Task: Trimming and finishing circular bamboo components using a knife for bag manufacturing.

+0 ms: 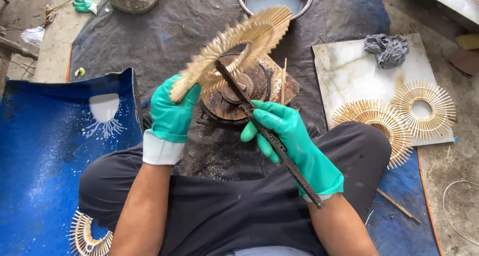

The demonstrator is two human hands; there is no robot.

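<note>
Dark tarp (164, 31); gloved hands, sunburst ring (234, 44), rod (269, 136)

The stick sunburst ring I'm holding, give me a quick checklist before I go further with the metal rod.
1. Left hand grips the stick sunburst ring at its lower edge: ok.
2. Right hand grips the dark metal rod mid-shaft: ok.
3. Rod tip at the ring's inner hoop: ok.
4. Both hands in green gloves: ok.
5. Ring clear of the rusty round stand: cannot tell.
6. Sticks all firmly seated: cannot tell.
</note>
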